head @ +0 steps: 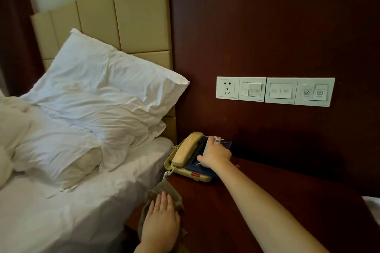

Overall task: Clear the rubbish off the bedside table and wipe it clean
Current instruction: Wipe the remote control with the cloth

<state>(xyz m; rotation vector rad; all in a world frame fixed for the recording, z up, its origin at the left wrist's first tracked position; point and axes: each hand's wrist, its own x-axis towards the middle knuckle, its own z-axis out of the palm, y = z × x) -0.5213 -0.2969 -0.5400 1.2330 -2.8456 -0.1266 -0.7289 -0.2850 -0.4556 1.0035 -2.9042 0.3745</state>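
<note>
1 left hand [161, 217] flat on 1 cloth [162, 190], 1 right hand [216, 154] gripping 1 phone [188, 160] (cream), 2 pillows [107, 88]

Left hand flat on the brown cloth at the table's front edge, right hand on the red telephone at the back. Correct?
Not quite: the head view shows the corded desk telephone is yellow-beige, not red; only a small tab on its front is red. The rest holds: left hand flat on the brown cloth at the dark wooden bedside table's front edge, right hand on the telephone.
</note>
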